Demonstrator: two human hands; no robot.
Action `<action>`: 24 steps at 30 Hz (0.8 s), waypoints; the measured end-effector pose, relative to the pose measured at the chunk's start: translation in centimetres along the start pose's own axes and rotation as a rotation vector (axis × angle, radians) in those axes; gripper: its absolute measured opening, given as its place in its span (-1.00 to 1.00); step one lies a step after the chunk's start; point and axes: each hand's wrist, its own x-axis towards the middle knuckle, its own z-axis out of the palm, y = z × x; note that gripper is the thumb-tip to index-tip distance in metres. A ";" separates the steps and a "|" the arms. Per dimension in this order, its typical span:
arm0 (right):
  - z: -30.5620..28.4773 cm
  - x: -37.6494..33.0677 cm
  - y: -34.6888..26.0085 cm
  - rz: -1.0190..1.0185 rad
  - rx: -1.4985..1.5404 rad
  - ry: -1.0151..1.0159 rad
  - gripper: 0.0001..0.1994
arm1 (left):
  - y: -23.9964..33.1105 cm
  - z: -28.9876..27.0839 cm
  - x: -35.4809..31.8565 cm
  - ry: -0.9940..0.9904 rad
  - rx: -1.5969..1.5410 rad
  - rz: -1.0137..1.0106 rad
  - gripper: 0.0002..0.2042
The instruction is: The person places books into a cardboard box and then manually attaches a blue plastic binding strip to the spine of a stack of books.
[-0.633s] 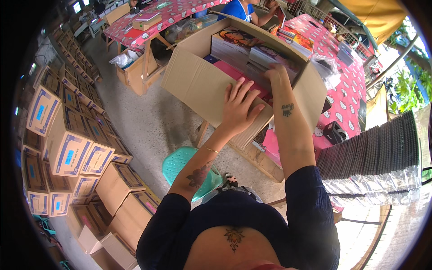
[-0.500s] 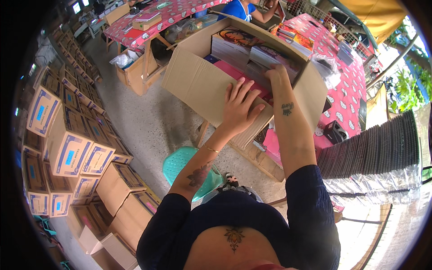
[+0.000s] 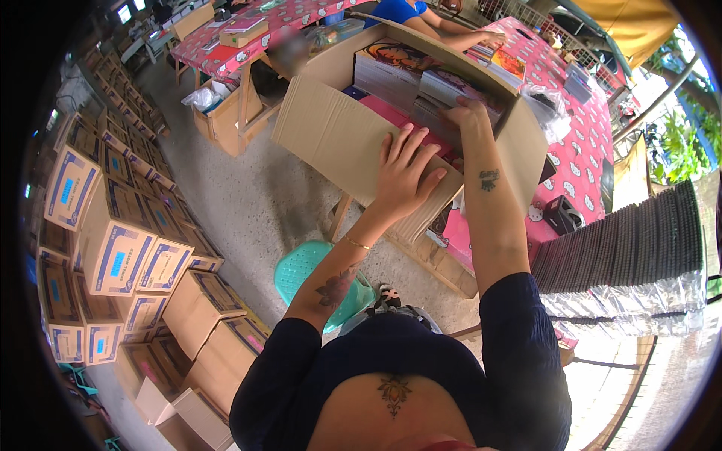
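An open cardboard box (image 3: 320,139) stands in front of me at the table's edge. Inside are stacks of notebooks with colourful illustrated covers: one stack (image 3: 387,71) at the back left, another stack (image 3: 451,86) to its right. Pink covers (image 3: 383,110) show lower down, nearer to me. My left hand (image 3: 406,173) lies on the near flap with its fingers spread. Reaching over the box's right part, my right hand (image 3: 469,113) is at the near side of the right stack. Its fingertips are hidden, so any grip on the notebooks cannot be made out.
Packed cartons (image 3: 120,248) are piled along the left. A green plastic stool (image 3: 301,270) stands below the box. A tall pile of black-edged sheets (image 3: 620,248) is at my right. Across the pink patterned table (image 3: 579,143), a co-worker's hand (image 3: 492,39) rests by some books.
My right hand has shifted slightly to the right at the notebook stack; my left hand stays on the flap. The co-worker's arm has come down to the table. A blurred shape appears behind the box.
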 end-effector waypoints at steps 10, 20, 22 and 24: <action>-0.3 -0.7 0.5 -0.018 0.051 0.033 -0.68 | -0.1 -0.2 -0.1 0.004 -0.007 0.015 -0.65; -0.1 -0.3 1.0 -0.040 -0.024 -0.072 -0.57 | -0.2 -0.3 -0.2 0.007 -0.001 0.013 -0.64; -0.1 -0.4 1.1 -0.051 -0.032 -0.049 -0.58 | -0.3 -0.2 -0.3 0.009 -0.002 0.015 -0.64; -0.4 -0.3 1.3 -0.080 -0.051 -0.095 -0.57 | -0.3 -0.2 -0.3 0.008 -0.003 0.011 -0.64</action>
